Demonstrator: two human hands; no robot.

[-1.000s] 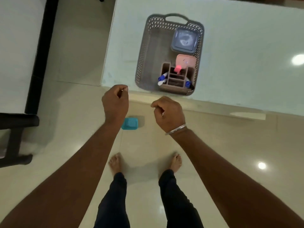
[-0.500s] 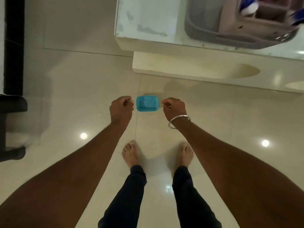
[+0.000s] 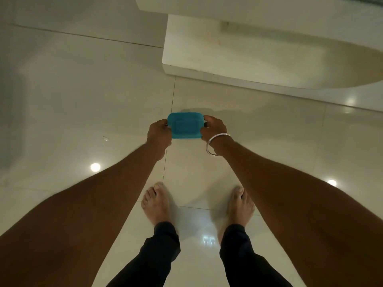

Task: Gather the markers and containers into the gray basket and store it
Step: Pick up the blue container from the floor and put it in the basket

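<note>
A white plinth (image 3: 207,61) stands on glossy floor tiles (image 3: 62,100); a tiny scrap (image 3: 106,138), perhaps paper, lies apart.

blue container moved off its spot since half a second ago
No: the blue container still lies just right of the same floor seam.

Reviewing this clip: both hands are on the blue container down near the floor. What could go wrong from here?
1. The left hand and right hand hold the blue container only by its short ends, so it could slip on the way up.
2. The white table top overhangs just ahead. Standing up carelessly may knock the head or the container against it.
</note>
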